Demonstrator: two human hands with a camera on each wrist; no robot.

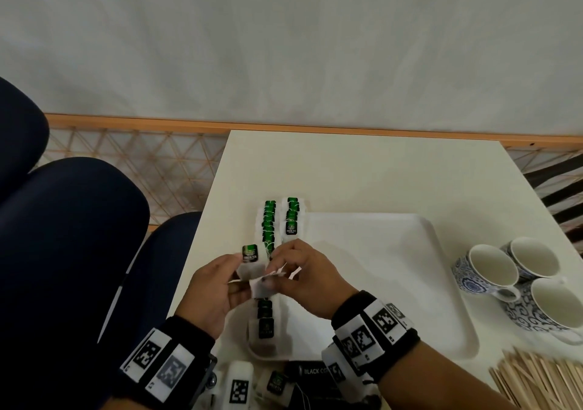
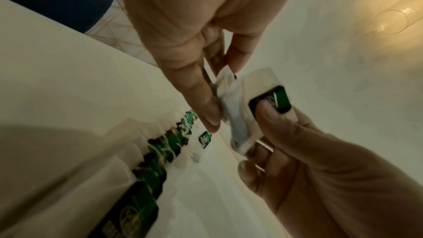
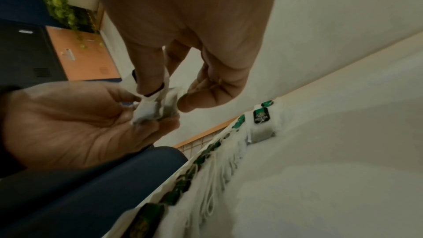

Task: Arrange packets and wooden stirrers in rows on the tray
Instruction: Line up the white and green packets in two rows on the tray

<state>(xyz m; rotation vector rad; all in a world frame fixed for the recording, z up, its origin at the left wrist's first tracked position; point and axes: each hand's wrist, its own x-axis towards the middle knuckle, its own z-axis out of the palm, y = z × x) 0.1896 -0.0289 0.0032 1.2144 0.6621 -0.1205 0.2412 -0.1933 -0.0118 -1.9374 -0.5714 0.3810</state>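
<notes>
A white tray (image 1: 394, 267) lies on the table. Green-tagged tea bags stand in a long row (image 1: 269, 223) along its left edge, with a short second row (image 1: 292, 220) beside it. Above the tray's near left part, my left hand (image 1: 239, 272) holds a small bunch of tea bags (image 2: 251, 104), its thumb on a green tag (image 2: 280, 100). My right hand (image 1: 277, 266) pinches one white tea bag (image 3: 148, 109) of that bunch between thumb and finger. Wooden stirrers (image 1: 542, 378) lie heaped at the near right of the table.
Three blue-and-white cups (image 1: 492, 270) stand right of the tray. Loose tea bags (image 1: 277, 381) and black coffee packets (image 1: 310, 371) lie at the table's near edge. Dark blue chairs (image 1: 72, 236) stand to the left. The tray's right part is bare.
</notes>
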